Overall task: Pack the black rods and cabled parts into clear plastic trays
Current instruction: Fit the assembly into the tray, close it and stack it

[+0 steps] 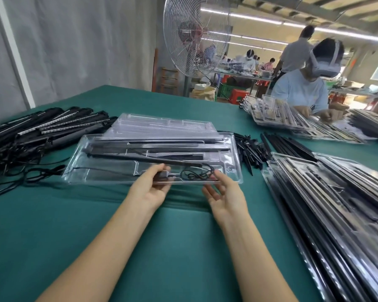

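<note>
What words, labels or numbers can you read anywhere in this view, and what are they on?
No text here can be read.
White strips on the black rods: patterned marks, too blurred to read.
Clear tray: no text visible.
Cabled part pinched by the left hand: no label visible.

Teal table (172, 247); clear tray (109, 175); black rods (162, 147) and black cable (196, 173) — left pile (52, 127) black with white-speckled strips. Silver wire-grid fan (194, 40), pale-blue shirt (299, 90), white headset (325, 65).
</note>
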### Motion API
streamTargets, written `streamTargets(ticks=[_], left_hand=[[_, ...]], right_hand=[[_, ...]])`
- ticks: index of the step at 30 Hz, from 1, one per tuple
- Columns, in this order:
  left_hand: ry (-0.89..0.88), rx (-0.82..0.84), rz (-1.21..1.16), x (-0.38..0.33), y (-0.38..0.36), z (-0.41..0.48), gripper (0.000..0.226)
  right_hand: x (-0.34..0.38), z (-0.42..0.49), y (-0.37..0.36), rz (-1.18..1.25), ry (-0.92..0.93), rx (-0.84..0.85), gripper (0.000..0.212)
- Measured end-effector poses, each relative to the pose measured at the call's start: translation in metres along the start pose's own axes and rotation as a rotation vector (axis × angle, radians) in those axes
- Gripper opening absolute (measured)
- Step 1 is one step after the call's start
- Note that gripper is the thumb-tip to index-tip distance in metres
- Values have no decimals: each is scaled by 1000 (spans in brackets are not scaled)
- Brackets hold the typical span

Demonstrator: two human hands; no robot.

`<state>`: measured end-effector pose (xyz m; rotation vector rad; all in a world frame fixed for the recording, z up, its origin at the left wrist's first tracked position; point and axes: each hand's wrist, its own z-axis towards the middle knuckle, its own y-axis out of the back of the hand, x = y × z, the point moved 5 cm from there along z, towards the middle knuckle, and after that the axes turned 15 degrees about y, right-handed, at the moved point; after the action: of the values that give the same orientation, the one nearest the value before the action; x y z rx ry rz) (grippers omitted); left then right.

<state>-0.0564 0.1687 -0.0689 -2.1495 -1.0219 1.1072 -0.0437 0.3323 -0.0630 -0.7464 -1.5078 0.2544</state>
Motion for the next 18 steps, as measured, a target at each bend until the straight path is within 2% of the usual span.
streamTargets(ticks=[8, 11, 13, 15, 18], left_hand=[[-109, -47, -35, -15, 10, 1, 17], [-158, -69, -28, -18, 12, 0, 4], [-184, -79, -16, -22, 15, 2, 13], [-195, -40, 1, -23, 14, 0, 9], [-219, -18, 35, -22, 11, -2, 18]], right_hand=[[2, -1, -6, -216, 98, 160, 8], [7, 2, -2, -279, 137, 157, 17], [14, 6, 3, -234, 143, 136, 13], [18, 6, 4, -193, 96, 180, 14], [24, 8, 9, -229, 68, 207, 16]])
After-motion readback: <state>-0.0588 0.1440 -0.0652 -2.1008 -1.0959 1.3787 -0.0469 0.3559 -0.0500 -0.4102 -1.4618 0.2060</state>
